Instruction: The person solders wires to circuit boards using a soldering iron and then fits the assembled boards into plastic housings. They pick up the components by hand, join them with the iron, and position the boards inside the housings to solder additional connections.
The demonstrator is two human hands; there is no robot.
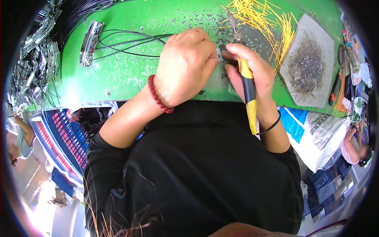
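Observation:
My right hand (pixel 252 69) is wrapped round a soldering iron (pixel 247 85) with a yellow and black handle. Its metal tip points away from me, above the green table. My left hand (pixel 187 65) is closed, palm down, its fingertips hidden underneath. Thin black wires (pixel 136 39) run under that fist from a shiny, clear-and-silver rectangular part (pixel 90 43) lying to its left. Between the two hands shows a small whitish piece (pixel 219 55), close to my left thumb; most of it is covered, so its kind is unclear.
Yellow thin sticks (pixel 272 27) lie scattered at the far right of the green table (pixel 130 83). Beside them is a grey slab (pixel 306 67) with dark residue. Shiny parts (pixel 33 63) pile up at the left edge; hand tools (pixel 340 77) lie at the right edge.

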